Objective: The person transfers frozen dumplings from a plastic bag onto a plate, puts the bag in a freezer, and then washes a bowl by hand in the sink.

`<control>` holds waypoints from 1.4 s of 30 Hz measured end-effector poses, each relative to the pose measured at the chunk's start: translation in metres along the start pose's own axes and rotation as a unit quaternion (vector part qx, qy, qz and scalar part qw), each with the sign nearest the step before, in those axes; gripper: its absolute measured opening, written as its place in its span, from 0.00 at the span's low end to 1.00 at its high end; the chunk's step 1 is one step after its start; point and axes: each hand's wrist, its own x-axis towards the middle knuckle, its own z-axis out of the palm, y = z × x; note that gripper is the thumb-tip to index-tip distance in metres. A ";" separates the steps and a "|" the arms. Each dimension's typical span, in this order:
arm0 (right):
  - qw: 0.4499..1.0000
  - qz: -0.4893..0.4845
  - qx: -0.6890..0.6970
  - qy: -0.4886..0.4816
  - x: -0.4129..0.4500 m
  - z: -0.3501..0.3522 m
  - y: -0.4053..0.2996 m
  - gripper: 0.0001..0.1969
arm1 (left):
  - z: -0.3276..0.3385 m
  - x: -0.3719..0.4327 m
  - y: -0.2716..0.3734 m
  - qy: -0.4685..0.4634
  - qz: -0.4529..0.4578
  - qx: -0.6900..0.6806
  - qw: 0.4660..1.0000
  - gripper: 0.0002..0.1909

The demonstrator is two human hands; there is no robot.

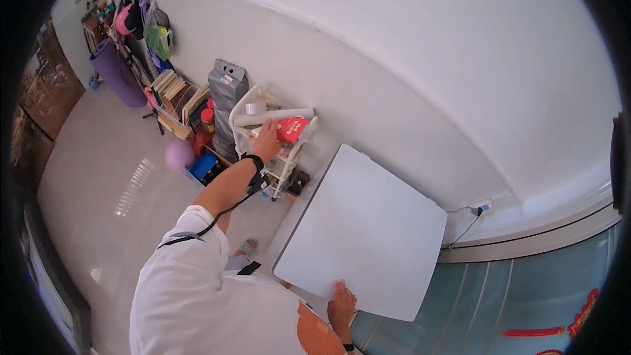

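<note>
My left hand (267, 139) reaches into the top basket of a white trolley (236, 117), its fingers at the left edge of a red packet (292, 129) that bears writing. Whether the fingers grip the packet cannot be told. Behind the hand, a pale roll (288, 114) lies across the basket, with a roll of tape (255, 108) near it. My right hand (342, 301) rests with its fingers on the near edge of a white tabletop (369, 227) and holds nothing. A black band is on each wrist, and a black cable runs along the left arm.
Left of the trolley stand a tall grey bag (227, 84), a rack of books (172, 91), a jar with a red lid (207, 118), a blue bin (203, 165) and a purple ball (179, 155). A plugged-in cord (463, 231) hangs by the wall beyond the table.
</note>
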 end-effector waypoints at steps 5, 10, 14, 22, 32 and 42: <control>0.995 0.085 -0.016 0.042 0.004 0.020 -0.026 0.33 | 0.019 0.025 -0.042 -0.035 0.062 0.037 0.997 0.30; 0.978 0.197 -0.058 -0.034 0.011 -0.007 -0.056 0.34 | -0.008 0.038 -0.048 -0.022 -0.040 -0.115 0.992 0.13; 0.972 0.225 0.067 0.027 0.033 -0.043 -0.092 0.32 | -0.082 0.014 -0.037 -0.004 -0.095 -0.303 0.948 0.19; 0.794 0.168 0.583 -0.037 0.093 -0.063 -0.207 0.37 | -0.180 -0.190 0.001 -0.458 -0.062 -0.419 0.782 0.11; 0.666 0.198 0.716 -0.070 -0.013 -0.006 -0.239 0.24 | -0.232 -0.352 0.032 -0.430 0.056 -0.493 0.754 0.17; 0.584 0.161 0.791 -0.085 -0.055 -0.053 -0.312 0.20 | -0.271 -0.353 0.015 -0.458 0.054 -0.577 0.674 0.55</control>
